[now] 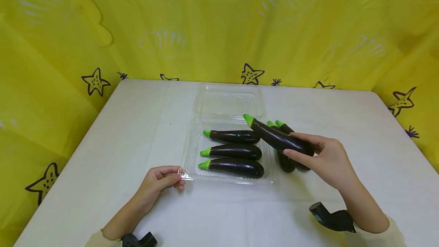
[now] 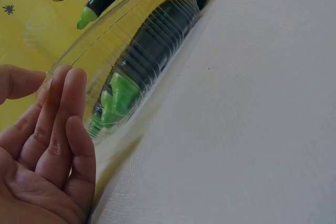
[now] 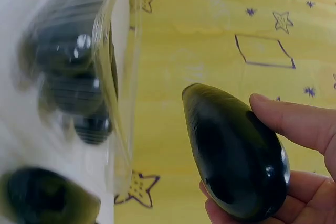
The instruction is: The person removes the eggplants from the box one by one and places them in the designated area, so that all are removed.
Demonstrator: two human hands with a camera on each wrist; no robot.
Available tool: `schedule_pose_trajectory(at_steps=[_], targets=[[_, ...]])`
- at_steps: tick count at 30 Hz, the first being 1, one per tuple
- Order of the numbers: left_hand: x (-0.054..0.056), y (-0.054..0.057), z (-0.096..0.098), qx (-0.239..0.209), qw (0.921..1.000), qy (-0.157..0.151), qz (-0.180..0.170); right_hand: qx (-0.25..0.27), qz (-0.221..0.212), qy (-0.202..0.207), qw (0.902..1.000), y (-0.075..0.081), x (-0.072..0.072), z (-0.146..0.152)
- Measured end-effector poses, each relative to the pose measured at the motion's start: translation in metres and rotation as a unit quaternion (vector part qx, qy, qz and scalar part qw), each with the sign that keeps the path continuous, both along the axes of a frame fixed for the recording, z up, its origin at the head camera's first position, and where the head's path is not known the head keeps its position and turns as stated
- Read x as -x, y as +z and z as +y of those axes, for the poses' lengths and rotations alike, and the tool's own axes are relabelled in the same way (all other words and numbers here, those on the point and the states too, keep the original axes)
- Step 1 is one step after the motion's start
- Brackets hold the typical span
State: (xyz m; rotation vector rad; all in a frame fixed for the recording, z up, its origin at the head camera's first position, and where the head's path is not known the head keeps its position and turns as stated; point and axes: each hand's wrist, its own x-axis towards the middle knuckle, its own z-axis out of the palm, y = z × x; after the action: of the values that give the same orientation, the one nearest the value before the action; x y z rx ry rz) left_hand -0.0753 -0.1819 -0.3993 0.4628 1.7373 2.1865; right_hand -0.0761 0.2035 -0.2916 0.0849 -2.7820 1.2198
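Note:
A clear plastic clamshell box [image 1: 186, 151] lies with its lid [image 1: 229, 102] folded back, away from me. Inside its base, three dark eggplants with green stems lie side by side, the nearest eggplant [image 1: 236, 167] along the front wall. My left hand [image 1: 159, 184] pinches the box's front left corner between thumb and fingers, also visible in the left wrist view. Above the table, right of the box, my right hand [image 1: 326, 159] grips another eggplant [image 1: 279, 137] by its thick end, stem pointing to the far left. In the right wrist view this held eggplant [image 3: 233, 156] fills the grasp.
Beneath the held eggplant, two more eggplants [image 1: 286, 163] lie on the white table [image 1: 233, 216], just right of the box and partly hidden. A yellow patterned cloth [image 1: 219, 18] hangs behind the table and along both sides.

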Motion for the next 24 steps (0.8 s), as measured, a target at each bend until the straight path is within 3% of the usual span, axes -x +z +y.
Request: schedule_pose_trajectory(at_steps=[7, 15, 24], targets=[[0.000, -0.001, 0.000, 0.001, 1.0000, 0.003, -0.002, -0.010, 0.001, -0.034, 0.9994, -0.003, -0.001, 0.019], [0.001, -0.003, 0.000, 0.001, 1.0000, 0.002, 0.001, 0.020, -0.031, -0.056, 0.9977, -0.013, 0.001, 0.044], [0.001, -0.004, -0.001, 0.005, 1.0000, 0.002, 0.000, -0.005, -0.031, -0.075, 0.9967, -0.020, 0.001, 0.059]])
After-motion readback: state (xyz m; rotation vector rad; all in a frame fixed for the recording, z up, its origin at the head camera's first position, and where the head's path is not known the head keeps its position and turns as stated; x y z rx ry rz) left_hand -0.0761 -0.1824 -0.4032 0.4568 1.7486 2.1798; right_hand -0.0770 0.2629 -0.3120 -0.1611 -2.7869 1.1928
